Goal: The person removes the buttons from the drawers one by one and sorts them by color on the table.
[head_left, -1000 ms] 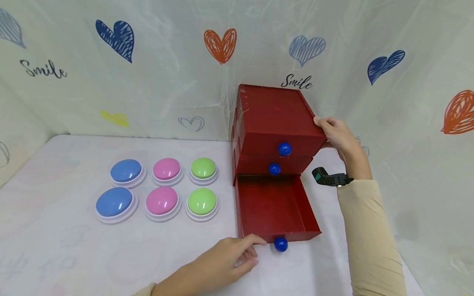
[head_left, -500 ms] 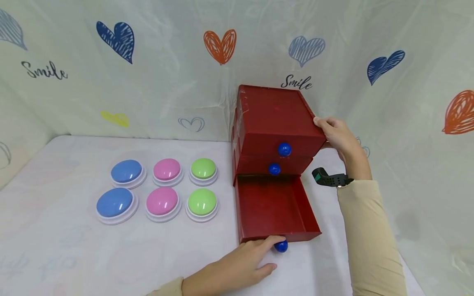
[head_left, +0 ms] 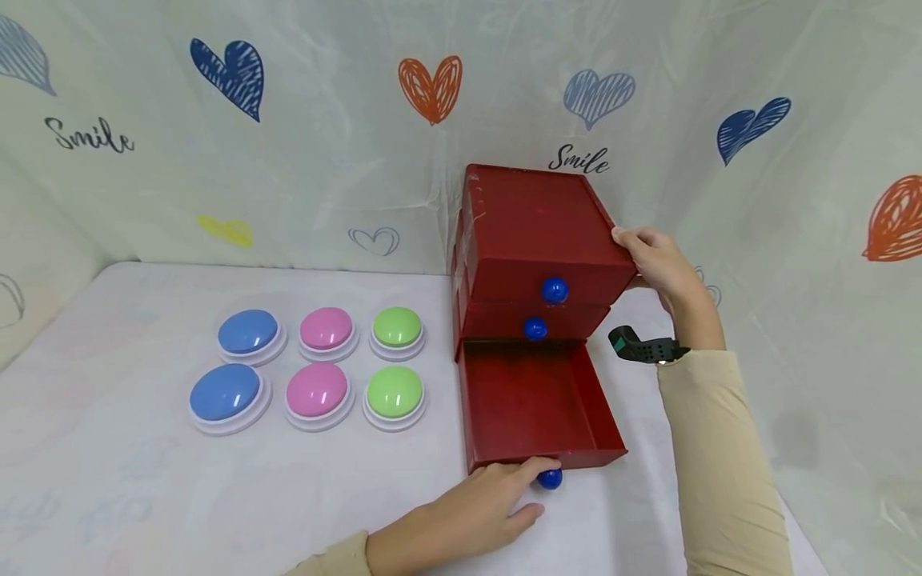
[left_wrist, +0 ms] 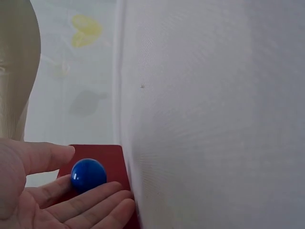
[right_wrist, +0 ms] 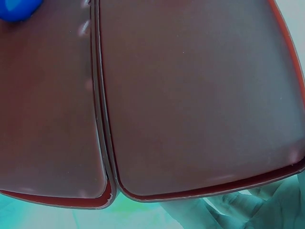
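A red drawer cabinet (head_left: pixel 540 212) stands at the right in the head view, its bottom drawer (head_left: pixel 529 404) pulled out with a bare inside. My left hand (head_left: pixel 479 512) is at the front of that drawer, index finger over its blue ball knob (head_left: pixel 551 479). In the left wrist view the fingers lie extended beside the knob (left_wrist: pixel 89 174) and the thumb stands apart from it. My right hand (head_left: pixel 659 260) holds the cabinet's upper right edge, thumb on top and fingers down the side, partly hidden. Upper drawers with blue knobs (head_left: pixel 555 290) are closed.
Left of the cabinet, several domed push buttons sit in two rows on the white tabletop (head_left: pixel 130 472): blue (head_left: pixel 225 392), pink (head_left: pixel 317 390) and green (head_left: pixel 394 392). A curtain (head_left: pixel 310 160) printed with hearts hangs behind. A black band (head_left: pixel 647 347) is around the right wrist.
My left hand has moved right along the drawer front, and its index finger has come onto the blue knob. The right hand and the drawer stay where they were.
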`<state>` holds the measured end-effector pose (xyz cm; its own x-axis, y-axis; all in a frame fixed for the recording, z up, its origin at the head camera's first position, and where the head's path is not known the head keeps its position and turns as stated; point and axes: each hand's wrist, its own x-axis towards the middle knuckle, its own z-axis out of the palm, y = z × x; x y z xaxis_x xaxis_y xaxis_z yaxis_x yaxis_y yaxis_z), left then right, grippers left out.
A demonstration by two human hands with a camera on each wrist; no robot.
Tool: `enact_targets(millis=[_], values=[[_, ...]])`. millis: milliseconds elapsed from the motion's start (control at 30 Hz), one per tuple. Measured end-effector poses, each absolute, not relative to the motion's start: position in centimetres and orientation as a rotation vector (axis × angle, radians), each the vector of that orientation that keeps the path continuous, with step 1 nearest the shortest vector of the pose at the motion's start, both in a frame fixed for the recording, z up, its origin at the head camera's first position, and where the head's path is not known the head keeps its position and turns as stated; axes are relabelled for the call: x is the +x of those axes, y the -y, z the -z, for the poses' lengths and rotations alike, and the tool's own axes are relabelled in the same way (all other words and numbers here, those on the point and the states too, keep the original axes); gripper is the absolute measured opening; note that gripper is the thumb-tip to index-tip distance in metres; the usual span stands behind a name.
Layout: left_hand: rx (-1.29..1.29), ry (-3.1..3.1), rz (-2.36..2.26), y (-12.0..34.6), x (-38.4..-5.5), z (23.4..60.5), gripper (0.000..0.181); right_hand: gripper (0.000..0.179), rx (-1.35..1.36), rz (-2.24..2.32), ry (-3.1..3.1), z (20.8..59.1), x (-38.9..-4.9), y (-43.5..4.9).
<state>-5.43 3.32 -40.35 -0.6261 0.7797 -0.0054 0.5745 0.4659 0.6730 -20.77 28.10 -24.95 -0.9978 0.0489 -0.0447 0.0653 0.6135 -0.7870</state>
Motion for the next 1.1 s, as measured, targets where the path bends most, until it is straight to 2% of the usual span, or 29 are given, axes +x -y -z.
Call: enact_targets(millis=[300,767,1100], values=[[1.218,-2.477,-0.941,-3.1,-5.3,40.3,0.045,0.069,0.096,1.366,-2.808,25.0,-20.7,-28.1],[1.089,-2.464,-0.974,-3.2,-6.6,39.5,0.043,0.068,0.105,1.364,-2.807,24.9,-20.9,-28.1],[1.032,-2.534,-1.080,-3.9,-7.7,39.7,0.033,0.069,0.114,1.365,-2.797,24.9,-20.9,-28.1]])
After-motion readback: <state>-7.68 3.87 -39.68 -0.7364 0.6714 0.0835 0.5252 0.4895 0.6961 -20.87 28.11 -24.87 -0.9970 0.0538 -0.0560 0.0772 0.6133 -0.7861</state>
